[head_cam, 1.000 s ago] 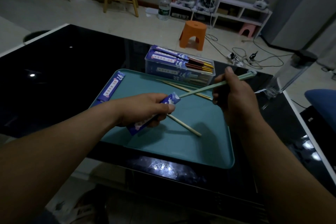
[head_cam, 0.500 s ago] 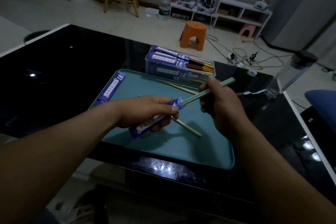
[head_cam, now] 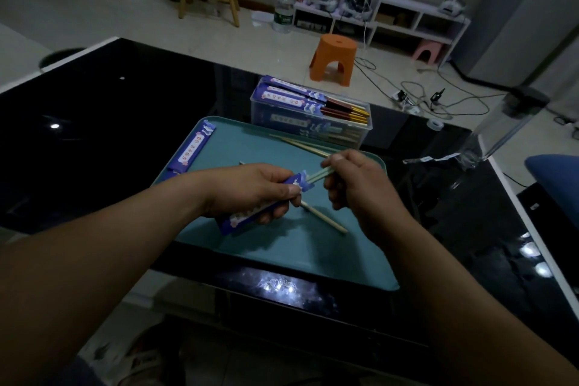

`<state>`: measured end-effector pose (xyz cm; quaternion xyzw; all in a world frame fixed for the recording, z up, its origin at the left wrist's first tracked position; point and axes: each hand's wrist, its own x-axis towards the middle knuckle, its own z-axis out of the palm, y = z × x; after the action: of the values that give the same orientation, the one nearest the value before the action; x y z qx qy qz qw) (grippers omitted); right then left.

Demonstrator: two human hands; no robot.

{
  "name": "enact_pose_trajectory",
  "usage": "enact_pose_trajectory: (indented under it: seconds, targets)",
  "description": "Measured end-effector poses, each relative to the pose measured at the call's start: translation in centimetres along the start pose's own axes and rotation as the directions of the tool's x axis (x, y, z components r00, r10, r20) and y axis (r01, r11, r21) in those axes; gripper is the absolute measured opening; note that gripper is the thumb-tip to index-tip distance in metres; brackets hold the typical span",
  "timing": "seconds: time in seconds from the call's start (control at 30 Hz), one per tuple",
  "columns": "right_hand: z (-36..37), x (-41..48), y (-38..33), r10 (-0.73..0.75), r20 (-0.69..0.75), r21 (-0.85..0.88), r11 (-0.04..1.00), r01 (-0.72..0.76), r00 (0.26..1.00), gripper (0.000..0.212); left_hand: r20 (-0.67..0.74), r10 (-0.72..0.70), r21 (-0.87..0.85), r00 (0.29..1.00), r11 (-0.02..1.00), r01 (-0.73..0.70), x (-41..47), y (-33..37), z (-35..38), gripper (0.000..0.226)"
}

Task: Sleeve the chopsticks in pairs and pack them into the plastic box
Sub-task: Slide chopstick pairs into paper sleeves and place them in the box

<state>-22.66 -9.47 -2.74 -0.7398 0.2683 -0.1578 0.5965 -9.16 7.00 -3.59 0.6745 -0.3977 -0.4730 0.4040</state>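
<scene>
While the black tabletop (head_cam: 125,135) carries it all, the teal tray (head_cam: 282,254) sits near, corralling the loose stock, and the plastic box (head_cam: 282,117) waits just past its far edge, already holding sleeved pairs. The left hand (head_cam: 250,191) grips the blue sleeve (head_cam: 238,219), fingers clamped round it, mouth angled right to take the feed. The right hand (head_cam: 360,185) pinches the green chopsticks (head_cam: 319,174), fingers closed on them, tips inside the mouth. One bare chopstick (head_cam: 326,218) lies beneath on the tray.
</scene>
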Motion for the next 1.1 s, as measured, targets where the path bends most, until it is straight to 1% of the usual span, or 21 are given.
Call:
enact_pose_trajectory:
  seconds: [0.17, 0.23, 0.27, 0.33, 0.4, 0.47, 0.5, 0.57, 0.6, 0.67, 0.8, 0.93, 1.0, 1.1]
  targets:
    - [1.7, -0.7, 0.3, 0.008, 0.138, -0.114, 0.993, 0.008, 0.990, 0.026, -0.007, -0.012, 0.010, 1.000, 1.000, 0.012, -0.2, 0.3, 0.0, 0.025]
    - [2.2, -0.7, 0.5, 0.007, 0.154, -0.121, 0.993, 0.012, 0.988, 0.020, -0.007, -0.019, 0.020, 1.000, 1.000, 0.019, -0.3, 0.6, 0.2, 0.026]
    - [2.2, -0.6, 0.5, 0.003, 0.138, -0.095, 0.995, 0.010, 0.990, 0.018, -0.035, -0.020, 0.029, 0.999, 0.999, 0.021, -0.2, 0.7, 0.2, 0.028]
    - [1.7, -0.2, 0.4, 0.008, 0.055, 0.008, 1.000, -0.008, 0.998, 0.016, -0.171, -0.001, 0.091, 0.985, 0.996, 0.017, 0.2, 0.7, 0.1, 0.032]
    - [0.6, 0.4, 0.1, 0.052, -0.069, 0.104, 0.994, -0.045, 0.996, 0.017, -0.356, 0.036, 0.149, 0.934, 0.989, 0.019, 0.6, 0.2, -0.6, 0.033]
    - [-0.4, 0.7, 0.3, 0.115, -0.153, 0.193, 0.978, -0.084, 0.982, 0.017, -0.500, 0.016, 0.091, 0.866, 0.995, 0.034, 0.8, -0.4, -1.5, 0.033]
    - [-0.5, 0.8, 0.4, 0.145, -0.161, 0.231, 0.967, -0.105, 0.976, 0.017, -0.526, -0.020, 0.032, 0.850, 0.999, 0.044, 0.8, -0.6, -1.7, 0.034]
    - [-0.3, 0.7, 0.7, 0.196, -0.127, 0.283, 0.947, -0.154, 0.972, 0.017, -0.486, -0.079, -0.094, 0.870, 0.995, 0.038, 0.9, -0.7, -1.3, 0.033]
    - [-0.1, 0.7, 0.8, 0.218, -0.105, 0.300, 0.937, -0.178, 0.970, 0.017, -0.456, -0.083, -0.140, 0.886, 0.990, 0.020, 1.1, -0.7, -1.0, 0.031]
    - [0.2, 0.8, 0.9, 0.253, -0.089, 0.333, 0.919, -0.210, 0.963, 0.018, -0.441, -0.068, -0.187, 0.895, 0.982, -0.018, 1.3, -0.8, -0.5, 0.028]
    - [0.2, 0.9, 0.8, 0.275, -0.104, 0.359, 0.907, -0.222, 0.956, 0.021, -0.447, -0.042, -0.212, 0.893, 0.976, -0.060, 1.3, -0.9, -0.8, 0.027]
    - [0.7, 0.6, 0.8, 0.282, -0.046, 0.298, 0.919, -0.256, 0.958, 0.024, -0.451, -0.016, -0.203, 0.892, 0.975, -0.086, 1.2, -0.8, -0.7, 0.026]
    - [0.6, 0.6, 0.8, 0.299, -0.024, 0.301, 0.912, -0.278, 0.954, 0.028, -0.458, -0.011, -0.200, 0.889, 0.976, -0.091, 1.2, -0.9, -0.9, 0.026]
    - [0.1, 0.9, 0.7, 0.318, -0.076, 0.320, 0.905, -0.279, 0.945, 0.027, -0.470, -0.012, -0.229, 0.882, 0.967, -0.109, 1.3, -0.8, -1.4, 0.027]
